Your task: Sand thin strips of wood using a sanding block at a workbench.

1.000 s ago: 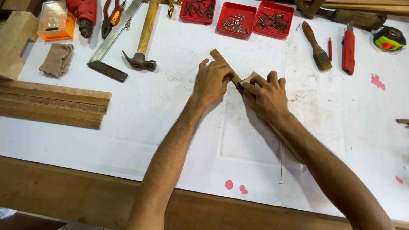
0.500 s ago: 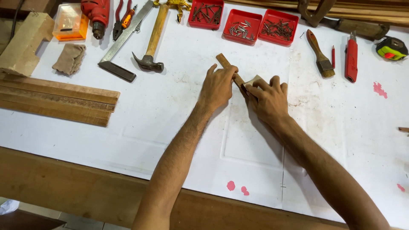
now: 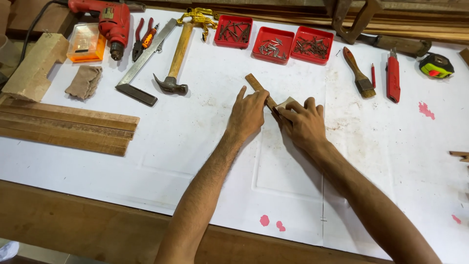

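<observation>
Both hands sit a little lower in the view than a second ago, because the camera has tipped up and now shows more of the tools along the back of the bench; the hands themselves have barely shifted on the wood.

The wooden strip (image 3: pixel 257 86) lies flat on the white sheet (image 3: pixel 205 142), its long axis running diagonally from upper left to lower right. Its free end points away toward the red trays (image 3: pixel 276 39) of nails; the near end disappears under the hands and the right forearm.

The left hand (image 3: pixel 248 113) presses down on the strip from the left side, fingers spread narrowly and laid along it, index finger stretched toward the free end. The right hand (image 3: pixel 304 123) sits just beside it, touching, curled over a small sanding block (image 3: pixel 286 104) whose pale corner peeks out above the knuckles. The block rests on the strip, right where the two hands meet.

A hammer (image 3: pixel 172 78) and a steel square (image 3: pixel 139 73) lie to the upper left, well apart from the hands. A stack of wooden slats (image 3: pixel 63 128) lies at the left edge. A paintbrush (image 3: pixel 359 76), a red knife (image 3: pixel 393 76) and a tape measure (image 3: pixel 436 66) lie to the upper right.
</observation>
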